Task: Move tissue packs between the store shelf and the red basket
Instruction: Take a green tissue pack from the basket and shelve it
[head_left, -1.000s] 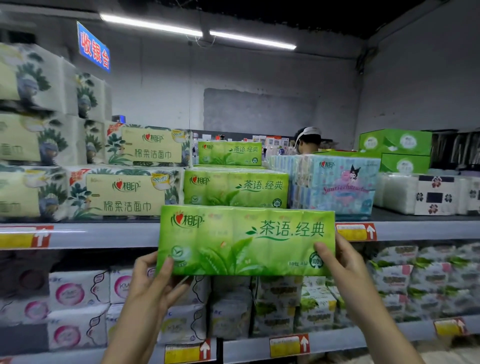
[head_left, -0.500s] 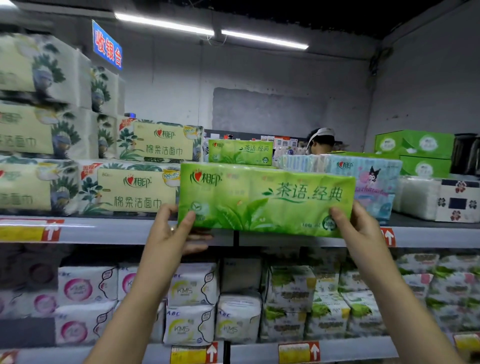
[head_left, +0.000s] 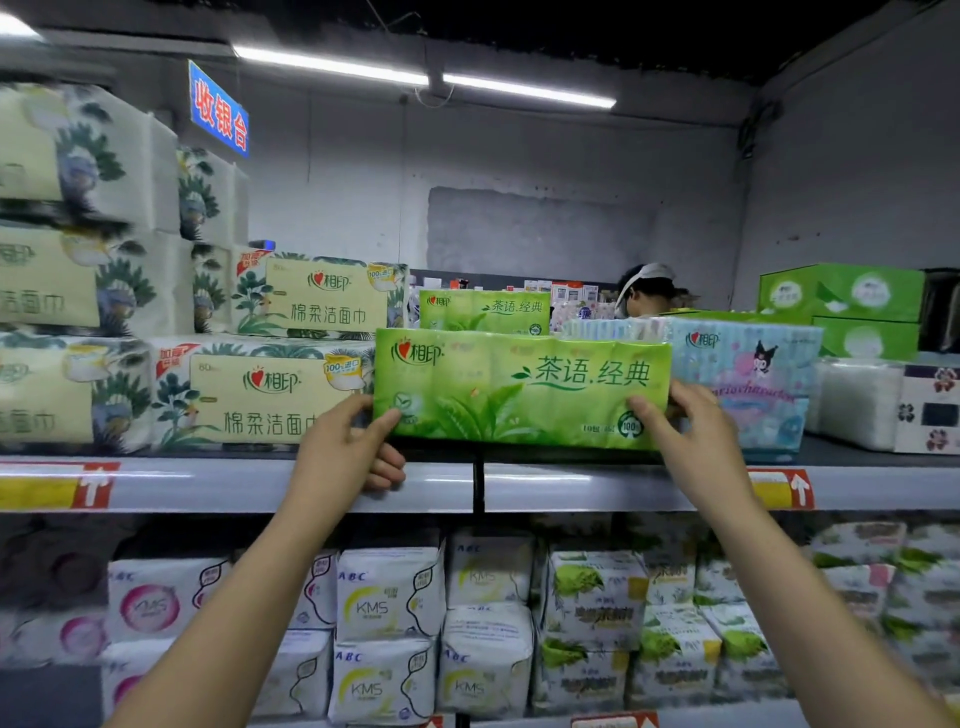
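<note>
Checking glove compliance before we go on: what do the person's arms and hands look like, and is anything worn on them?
The left hand and right hand are bare: no gloves, and no rings that I can make out. The left forearm and right forearm are bare too, with no sleeve, watch or bracelet in view down to the picture's lower edge.

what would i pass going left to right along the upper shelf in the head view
cream leaf-print stack → cream face-towel pack → left hand → green tissue pack, gripped at both ends → right hand → blue cartoon pack → white packs
</note>
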